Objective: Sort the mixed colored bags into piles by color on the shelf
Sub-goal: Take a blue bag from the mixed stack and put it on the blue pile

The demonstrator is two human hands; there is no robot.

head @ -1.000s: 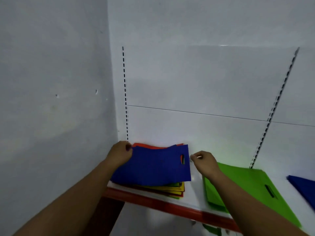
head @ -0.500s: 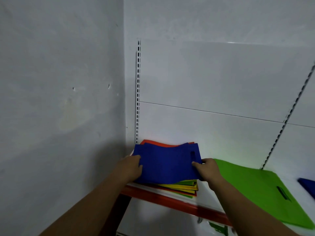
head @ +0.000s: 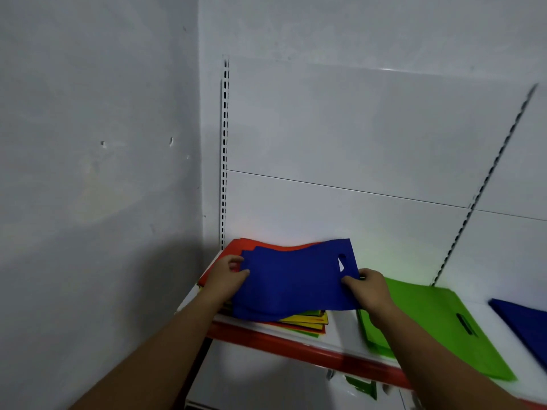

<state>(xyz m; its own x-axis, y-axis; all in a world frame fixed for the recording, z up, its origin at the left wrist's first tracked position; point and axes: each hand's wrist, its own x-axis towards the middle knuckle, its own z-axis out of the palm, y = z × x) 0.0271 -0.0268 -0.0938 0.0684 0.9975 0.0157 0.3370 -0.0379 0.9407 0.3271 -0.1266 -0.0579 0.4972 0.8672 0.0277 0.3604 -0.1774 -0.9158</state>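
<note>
Colours on the white, red-edged shelf (head: 340, 329)
The top bag (head: 296, 279) is dark blue; the stack (head: 307, 322) under it red, yellow, green; right of it a green bag (head: 429, 321), then a blue bag (head: 524, 324).

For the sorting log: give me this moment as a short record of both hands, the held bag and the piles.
left hand: grips blue bag at its left edge
right hand: pinches its right edge below the handle slot
blue bag: held over the mixed stack, bowed
mixed stack: red, yellow, green layers, left end of shelf
green pile: right of the stack
blue pile: far right, cut off by frame
shelf: red front edge
</note>
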